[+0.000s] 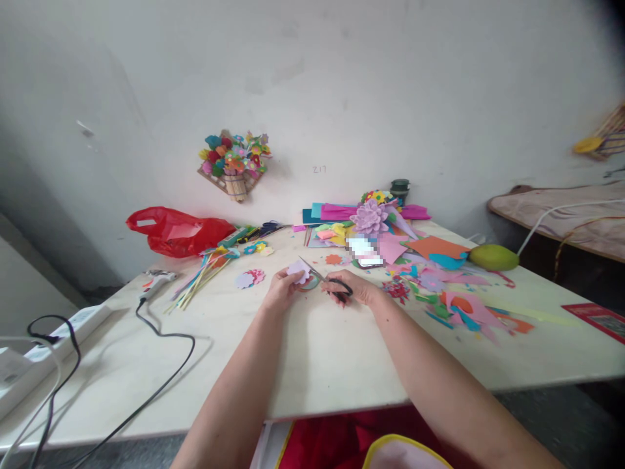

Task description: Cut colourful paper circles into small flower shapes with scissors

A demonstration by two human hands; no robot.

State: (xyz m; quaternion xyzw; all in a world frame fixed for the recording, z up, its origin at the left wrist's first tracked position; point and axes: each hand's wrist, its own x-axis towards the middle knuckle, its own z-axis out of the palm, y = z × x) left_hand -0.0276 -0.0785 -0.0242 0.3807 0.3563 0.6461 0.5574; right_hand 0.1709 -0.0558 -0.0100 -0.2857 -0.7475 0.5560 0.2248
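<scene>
My left hand (282, 284) pinches a small pale lilac flower-shaped foam piece (298, 269) just above the white table (312, 365). In my right hand (355, 287) are black-handled scissors (326, 279), fingers through the loops. Their open blades point left and up at the lilac piece. Both hands hover near the table's middle. A round teal scrap (309, 282) lies just below the blades.
Coloured foam offcuts (459, 306) litter the table's right side, stacked sheets and a large lilac foam flower (370, 216) at the back. Sticks (198, 281), cut flowers (250, 278), a red bag (178, 230) and a glue gun (155, 281) with cable lie left. A green mango-like fruit (493, 257) sits right.
</scene>
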